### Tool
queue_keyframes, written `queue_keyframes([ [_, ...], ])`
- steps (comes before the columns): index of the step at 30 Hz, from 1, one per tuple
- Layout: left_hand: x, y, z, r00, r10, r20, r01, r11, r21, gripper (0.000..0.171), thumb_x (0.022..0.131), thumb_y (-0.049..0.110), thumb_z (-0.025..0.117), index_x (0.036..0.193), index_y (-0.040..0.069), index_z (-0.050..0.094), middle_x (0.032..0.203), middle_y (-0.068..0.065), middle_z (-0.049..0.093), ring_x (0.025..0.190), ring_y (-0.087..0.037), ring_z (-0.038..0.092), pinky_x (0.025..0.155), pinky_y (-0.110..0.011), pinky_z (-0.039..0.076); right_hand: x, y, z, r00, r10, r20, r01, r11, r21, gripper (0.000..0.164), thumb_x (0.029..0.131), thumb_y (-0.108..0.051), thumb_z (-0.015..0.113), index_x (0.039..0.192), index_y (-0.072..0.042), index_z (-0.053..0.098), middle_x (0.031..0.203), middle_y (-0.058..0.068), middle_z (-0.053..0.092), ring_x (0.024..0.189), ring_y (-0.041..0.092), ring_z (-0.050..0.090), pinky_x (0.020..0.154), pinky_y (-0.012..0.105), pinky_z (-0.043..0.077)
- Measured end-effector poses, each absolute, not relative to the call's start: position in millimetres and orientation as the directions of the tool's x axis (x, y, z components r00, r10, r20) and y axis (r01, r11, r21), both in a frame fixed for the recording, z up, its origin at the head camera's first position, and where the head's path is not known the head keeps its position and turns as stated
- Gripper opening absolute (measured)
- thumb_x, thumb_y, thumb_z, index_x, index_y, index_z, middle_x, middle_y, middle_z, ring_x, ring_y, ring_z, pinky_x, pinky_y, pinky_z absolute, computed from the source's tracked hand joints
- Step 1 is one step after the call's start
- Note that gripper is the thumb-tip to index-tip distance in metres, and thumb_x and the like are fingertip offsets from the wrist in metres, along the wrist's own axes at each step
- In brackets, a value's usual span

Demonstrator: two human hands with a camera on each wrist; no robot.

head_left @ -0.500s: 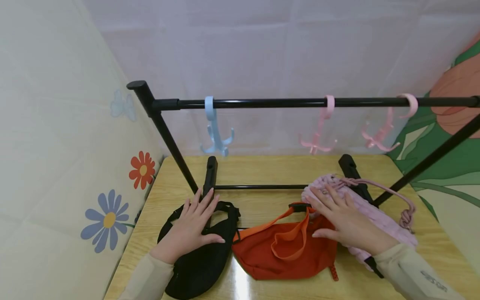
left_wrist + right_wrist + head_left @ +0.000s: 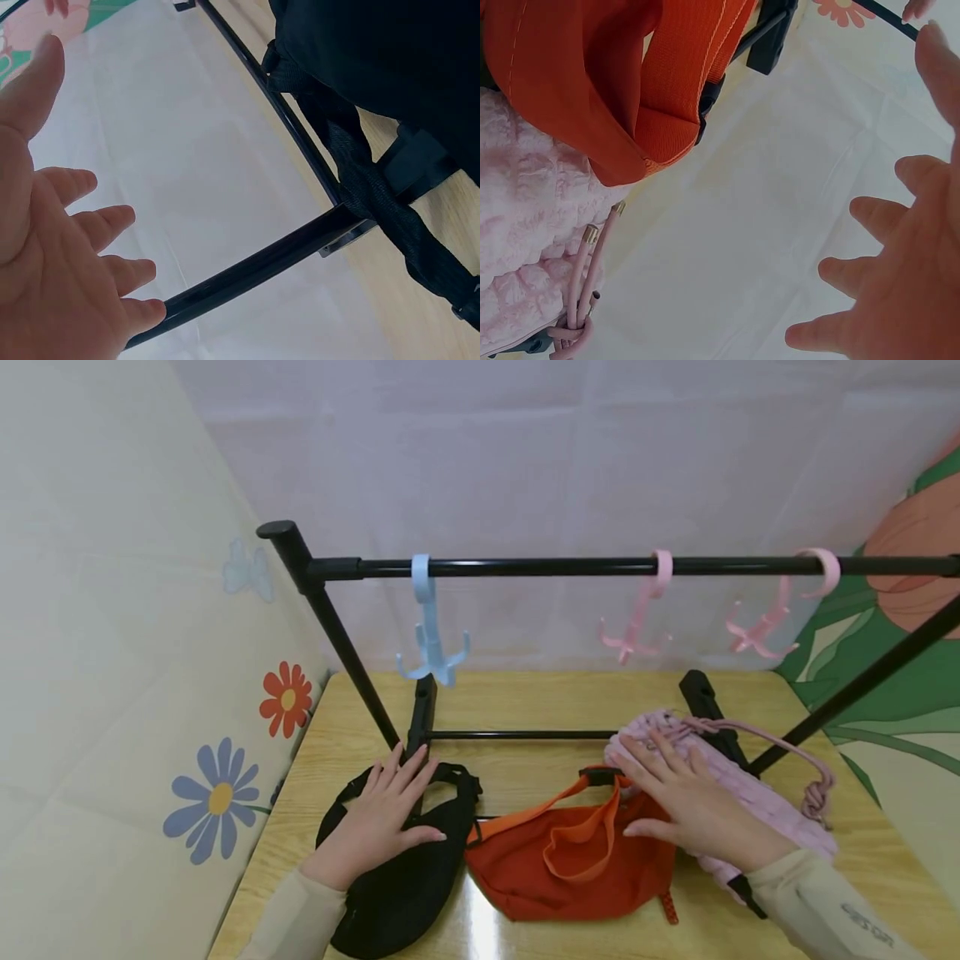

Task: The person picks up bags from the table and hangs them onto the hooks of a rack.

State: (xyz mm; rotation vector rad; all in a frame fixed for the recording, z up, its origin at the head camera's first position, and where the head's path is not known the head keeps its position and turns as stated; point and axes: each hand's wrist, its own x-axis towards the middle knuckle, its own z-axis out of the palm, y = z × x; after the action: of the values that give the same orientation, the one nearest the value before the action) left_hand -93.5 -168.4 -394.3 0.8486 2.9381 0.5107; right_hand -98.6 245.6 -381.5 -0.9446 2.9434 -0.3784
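Above a black waist bag (image 2: 405,893) on the left of the table, my left hand (image 2: 378,818) hovers with its fingers spread. In the left wrist view that hand (image 2: 67,262) holds nothing, and the bag's strap (image 2: 352,157) lies apart from it. My right hand (image 2: 693,806) is likewise spread, over the right end of an orange-red waist bag (image 2: 570,877) and a quilted pink bag (image 2: 757,797) with a knotted cord. The right wrist view shows this hand (image 2: 900,277) empty and clear of both bags.
A black rack stands over the wooden table (image 2: 525,693). From its top bar (image 2: 540,567) hang a blue hook (image 2: 431,635) at left and two pink hooks, one mid-right (image 2: 637,618) and another farther right (image 2: 765,627). Cloth walls (image 2: 480,460) close in the back and sides.
The blue hook has swung slightly and now hangs a little lower in view. The pink hooks have shifted a touch. Both hands and the bags keep their places.
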Motion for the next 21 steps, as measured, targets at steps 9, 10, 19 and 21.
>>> queue_keyframes([
  [9,-95.7,-172.9,-400.5,-0.878,0.477,-0.042,0.434,0.830,0.351,0.074,0.089,0.040,0.068,0.147,0.002,0.040,0.155,-0.020,0.027,0.144,-0.044,0.010,0.109,-0.064,0.017,-100.5,243.4,-384.3,-0.810,-0.583,0.056,-0.577,0.779,-0.245,0.092,0.084,-0.041,0.072,0.157,-0.026,0.018,0.161,0.009,0.013,0.142,0.049,0.009,0.097,0.079,0.010],
  [10,-96.0,-173.1,-401.6,-0.880,0.472,-0.054,0.425,0.834,0.352,0.073,0.090,0.039,0.068,0.146,0.001,0.041,0.155,-0.020,0.028,0.144,-0.044,0.010,0.109,-0.063,0.017,-100.4,243.4,-384.7,-0.809,-0.584,0.056,-0.578,0.776,-0.253,0.093,0.085,-0.040,0.072,0.157,-0.028,0.016,0.162,0.008,0.012,0.143,0.046,0.006,0.097,0.079,0.009],
  [19,-98.1,-176.2,-408.8,-0.904,0.419,-0.089,0.362,0.857,0.368,0.074,0.091,0.036,0.068,0.147,-0.001,0.038,0.152,-0.022,0.032,0.143,-0.046,0.012,0.108,-0.064,0.018,-100.4,242.4,-389.1,-0.783,-0.613,0.103,-0.618,0.751,-0.232,0.094,0.086,-0.046,0.069,0.157,-0.029,0.010,0.162,-0.002,0.002,0.146,0.037,-0.003,0.100,0.077,0.007],
  [21,-98.9,-176.5,-409.7,-0.910,0.406,-0.090,0.348,0.862,0.369,0.074,0.091,0.035,0.068,0.147,-0.002,0.038,0.151,-0.024,0.034,0.142,-0.046,0.014,0.108,-0.064,0.020,-99.7,242.3,-389.1,-0.781,-0.614,0.111,-0.622,0.749,-0.231,0.095,0.085,-0.044,0.069,0.157,-0.030,0.009,0.162,-0.003,0.001,0.146,0.039,-0.001,0.100,0.077,0.006],
])
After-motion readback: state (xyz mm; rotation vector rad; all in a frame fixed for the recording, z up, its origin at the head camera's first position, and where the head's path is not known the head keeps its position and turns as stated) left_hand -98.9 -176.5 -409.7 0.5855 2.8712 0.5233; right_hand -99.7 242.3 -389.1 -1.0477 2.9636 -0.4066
